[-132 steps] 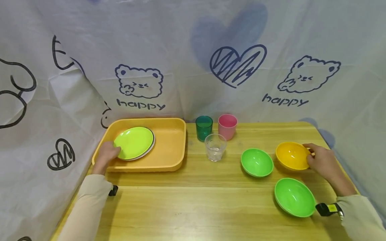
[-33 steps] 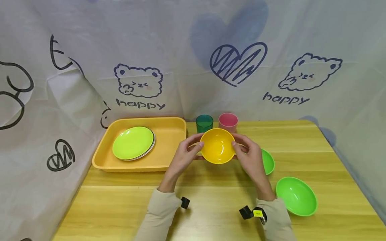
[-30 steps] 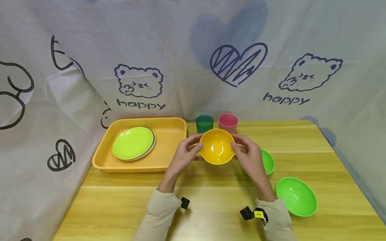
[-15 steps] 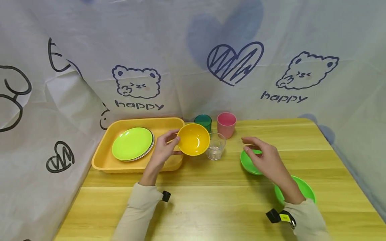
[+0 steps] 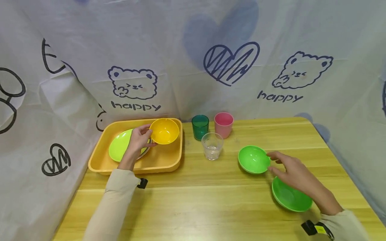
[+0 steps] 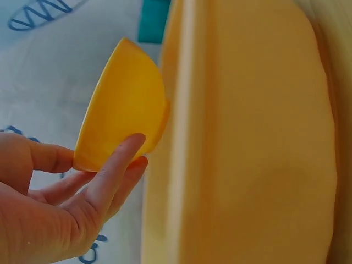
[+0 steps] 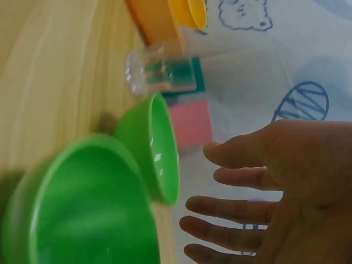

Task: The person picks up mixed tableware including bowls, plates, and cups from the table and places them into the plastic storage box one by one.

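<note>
My left hand (image 5: 139,140) pinches the yellow bowl (image 5: 164,131) by its left rim, thumb at the edge and fingers beneath. In the head view the bowl overlaps the right part of the orange tray (image 5: 173,164). A light-green plate (image 5: 120,144), stacked on other plates, lies in the tray, partly behind my left hand. My right hand (image 5: 294,172) is spread with nothing in it, fingertips right at the edge of the smaller green bowl (image 5: 253,160). Below that hand stands a larger green bowl (image 5: 291,197), its upper part hidden in the head view.
Between the tray and the green bowls stand a teal cup (image 5: 200,128), a pink cup (image 5: 223,124) and a clear cup (image 5: 212,147). They sit on a wooden table (image 5: 193,207). A white cloth (image 5: 181,60) with drawings hangs behind and at the sides.
Both hands held the yellow bowl mid-table; the right let go and moved right to the smaller green bowl. My left hand carried the yellow bowl left over the tray.
</note>
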`<state>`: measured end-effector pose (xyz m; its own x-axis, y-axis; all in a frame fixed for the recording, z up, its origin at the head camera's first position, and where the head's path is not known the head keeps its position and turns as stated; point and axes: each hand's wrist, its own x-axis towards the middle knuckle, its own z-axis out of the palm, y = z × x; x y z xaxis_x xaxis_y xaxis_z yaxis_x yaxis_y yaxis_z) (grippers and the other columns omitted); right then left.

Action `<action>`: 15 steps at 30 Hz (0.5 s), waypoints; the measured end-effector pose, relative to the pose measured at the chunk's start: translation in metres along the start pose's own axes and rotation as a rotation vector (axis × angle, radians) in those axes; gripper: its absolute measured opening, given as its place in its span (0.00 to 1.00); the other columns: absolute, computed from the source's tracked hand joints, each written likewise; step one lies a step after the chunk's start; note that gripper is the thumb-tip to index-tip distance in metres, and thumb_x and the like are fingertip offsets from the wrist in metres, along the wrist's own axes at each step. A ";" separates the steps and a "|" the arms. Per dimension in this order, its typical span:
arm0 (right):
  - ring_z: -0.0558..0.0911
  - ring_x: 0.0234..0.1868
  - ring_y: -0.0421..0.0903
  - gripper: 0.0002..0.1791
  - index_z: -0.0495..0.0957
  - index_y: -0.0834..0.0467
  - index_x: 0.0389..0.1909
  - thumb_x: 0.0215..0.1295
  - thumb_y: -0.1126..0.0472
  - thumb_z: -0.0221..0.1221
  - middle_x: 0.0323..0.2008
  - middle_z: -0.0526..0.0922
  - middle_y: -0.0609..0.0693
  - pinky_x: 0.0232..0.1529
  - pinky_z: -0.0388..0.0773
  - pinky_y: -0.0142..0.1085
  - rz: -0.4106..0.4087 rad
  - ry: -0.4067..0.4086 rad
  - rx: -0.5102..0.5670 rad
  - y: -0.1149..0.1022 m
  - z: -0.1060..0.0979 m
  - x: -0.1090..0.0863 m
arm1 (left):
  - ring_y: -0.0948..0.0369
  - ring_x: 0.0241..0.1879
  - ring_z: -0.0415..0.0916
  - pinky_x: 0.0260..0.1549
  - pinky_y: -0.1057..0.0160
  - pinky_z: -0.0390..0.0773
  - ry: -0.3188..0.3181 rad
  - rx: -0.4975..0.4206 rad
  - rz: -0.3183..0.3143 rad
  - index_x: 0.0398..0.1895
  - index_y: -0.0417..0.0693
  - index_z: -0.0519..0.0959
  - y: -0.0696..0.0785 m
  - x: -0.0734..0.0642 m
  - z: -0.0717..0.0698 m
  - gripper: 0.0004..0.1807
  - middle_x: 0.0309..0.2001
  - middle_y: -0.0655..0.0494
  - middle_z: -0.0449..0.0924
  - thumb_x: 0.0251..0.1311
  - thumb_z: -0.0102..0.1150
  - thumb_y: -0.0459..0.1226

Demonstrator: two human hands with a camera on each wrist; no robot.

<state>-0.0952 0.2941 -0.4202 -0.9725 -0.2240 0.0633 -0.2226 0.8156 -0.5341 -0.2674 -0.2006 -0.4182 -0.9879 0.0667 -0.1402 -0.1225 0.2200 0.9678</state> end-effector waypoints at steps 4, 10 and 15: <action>0.81 0.54 0.69 0.22 0.75 0.66 0.60 0.70 0.60 0.65 0.56 0.81 0.67 0.48 0.81 0.62 0.046 -0.024 -0.043 0.017 -0.005 -0.016 | 0.37 0.61 0.73 0.48 0.48 0.84 -0.005 0.037 -0.041 0.76 0.30 0.59 -0.005 0.015 -0.002 0.27 0.68 0.28 0.66 0.78 0.42 0.30; 0.83 0.47 0.66 0.22 0.79 0.69 0.57 0.66 0.62 0.68 0.51 0.83 0.66 0.42 0.84 0.57 0.038 -0.099 -0.103 0.037 -0.009 -0.032 | 0.37 0.61 0.72 0.48 0.49 0.84 -0.027 0.090 -0.090 0.76 0.28 0.57 -0.009 0.034 -0.001 0.27 0.67 0.27 0.63 0.77 0.39 0.28; 0.84 0.44 0.64 0.18 0.81 0.68 0.54 0.63 0.69 0.67 0.47 0.85 0.65 0.38 0.84 0.55 0.039 -0.141 -0.137 0.047 -0.010 -0.036 | 0.37 0.62 0.71 0.48 0.49 0.84 -0.031 0.122 -0.133 0.76 0.27 0.56 -0.011 0.043 0.000 0.27 0.70 0.27 0.60 0.75 0.38 0.26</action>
<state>-0.0709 0.3458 -0.4387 -0.9636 -0.2551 -0.0795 -0.2010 0.8882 -0.4132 -0.3081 -0.2001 -0.4353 -0.9601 0.0590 -0.2732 -0.2372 0.3450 0.9081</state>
